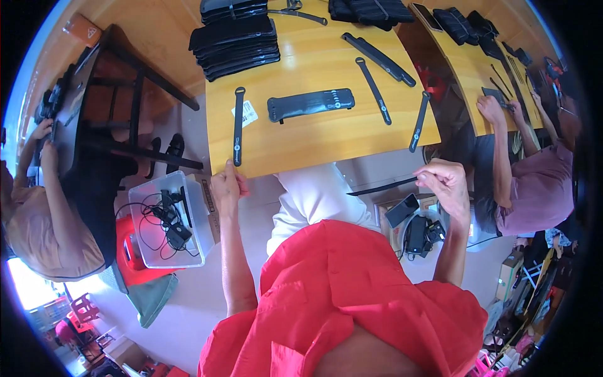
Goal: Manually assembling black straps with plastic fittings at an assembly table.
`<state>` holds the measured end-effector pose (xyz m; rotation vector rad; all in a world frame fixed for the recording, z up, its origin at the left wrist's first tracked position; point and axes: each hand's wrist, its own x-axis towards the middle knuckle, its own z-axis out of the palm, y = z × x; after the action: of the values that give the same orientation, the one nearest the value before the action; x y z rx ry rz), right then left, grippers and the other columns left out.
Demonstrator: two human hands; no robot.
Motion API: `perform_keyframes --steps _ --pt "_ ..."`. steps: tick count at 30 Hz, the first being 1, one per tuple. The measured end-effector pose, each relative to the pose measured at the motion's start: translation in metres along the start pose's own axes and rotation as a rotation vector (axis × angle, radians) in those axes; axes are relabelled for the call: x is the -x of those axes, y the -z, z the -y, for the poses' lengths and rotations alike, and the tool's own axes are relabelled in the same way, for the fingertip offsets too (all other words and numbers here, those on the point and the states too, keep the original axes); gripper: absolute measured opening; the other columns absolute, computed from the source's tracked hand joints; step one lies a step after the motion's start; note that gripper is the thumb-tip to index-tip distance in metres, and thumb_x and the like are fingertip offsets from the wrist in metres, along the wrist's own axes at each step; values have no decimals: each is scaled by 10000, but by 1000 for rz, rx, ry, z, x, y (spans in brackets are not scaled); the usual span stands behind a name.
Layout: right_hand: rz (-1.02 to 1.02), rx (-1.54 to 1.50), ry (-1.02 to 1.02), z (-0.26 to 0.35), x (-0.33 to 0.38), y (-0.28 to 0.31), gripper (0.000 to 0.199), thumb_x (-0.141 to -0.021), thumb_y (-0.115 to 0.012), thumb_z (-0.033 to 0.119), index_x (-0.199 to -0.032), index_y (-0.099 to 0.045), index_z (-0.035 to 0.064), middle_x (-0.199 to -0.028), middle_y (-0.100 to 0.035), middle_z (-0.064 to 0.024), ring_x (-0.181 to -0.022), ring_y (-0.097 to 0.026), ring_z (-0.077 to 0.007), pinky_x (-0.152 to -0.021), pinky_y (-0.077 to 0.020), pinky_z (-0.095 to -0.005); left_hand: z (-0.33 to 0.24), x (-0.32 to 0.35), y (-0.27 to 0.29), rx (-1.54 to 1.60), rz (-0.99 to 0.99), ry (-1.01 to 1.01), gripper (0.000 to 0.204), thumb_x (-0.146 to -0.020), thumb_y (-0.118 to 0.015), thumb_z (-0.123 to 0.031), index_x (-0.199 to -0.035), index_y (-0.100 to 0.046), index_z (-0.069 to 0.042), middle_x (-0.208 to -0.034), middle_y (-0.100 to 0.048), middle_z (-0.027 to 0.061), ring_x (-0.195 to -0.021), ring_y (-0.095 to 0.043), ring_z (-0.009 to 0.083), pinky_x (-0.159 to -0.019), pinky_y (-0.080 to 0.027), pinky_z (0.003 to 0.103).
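My right hand [443,186] is off the table's near right corner, fingers pinched on one end of a black strap [384,186]. The strap stretches leftward in front of my white trousers. At the near left edge of the table is my left hand [230,186], its fingers curled; what they hold, if anything, is hidden. One fingertip is beside the lower end of a black strap with a slotted end [239,129]. A wide black band [311,104] with pale printing lies mid-table. To its right are a long strap [374,93] and a shorter strap [419,122].
Stacked black bands [233,47] occupy the table's far left, with another pile [370,11] at the back. A clear bin of cables [200,220] stands on the floor at left. Seated co-workers flank me; the right one's hands [492,110] are at another table.
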<state>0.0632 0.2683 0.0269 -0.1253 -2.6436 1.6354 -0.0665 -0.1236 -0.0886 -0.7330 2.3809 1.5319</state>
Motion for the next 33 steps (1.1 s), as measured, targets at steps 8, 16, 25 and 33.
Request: perform_keyframes --steps 8,16,25,33 --pt "283 51 204 36 -13 -18 179 -727 -603 -79 -881 -664 -12 -787 -621 -92 -657 -600 -144 -557 -458 -246 -67 74 -13 70 205 -573 359 -832 -632 -289 -1052 -622 -5 -841 -648 91 -830 -628 170 -749 -474 276" --pt "206 -128 228 49 -34 -56 239 -711 -628 -88 -935 -659 -11 -780 -629 -71 -667 -593 -111 -586 -440 -229 -74 96 -54 289 1211 -360 319 -825 -668 -175 -1080 -600 6 -843 -589 38 -788 -532 100 -731 -440 248" --pt "96 -186 -103 -25 -50 -63 187 -807 -604 -46 -988 -641 -18 -789 -646 -50 -670 -618 -85 -596 -494 -202 -41 38 -20 103 904 -326 133 -873 -571 -77 -903 -624 42 -728 -609 25 -700 -571 72 -656 -475 206" --pt "-141 -434 -269 -61 -93 -83 92 -789 -669 45 -872 -645 13 -672 -615 -16 -586 -579 -57 -453 -379 -168 -40 1 -52 355 474 -256 83 -812 -653 -47 -878 -643 3 -721 -626 21 -600 -572 73 -578 -477 197"
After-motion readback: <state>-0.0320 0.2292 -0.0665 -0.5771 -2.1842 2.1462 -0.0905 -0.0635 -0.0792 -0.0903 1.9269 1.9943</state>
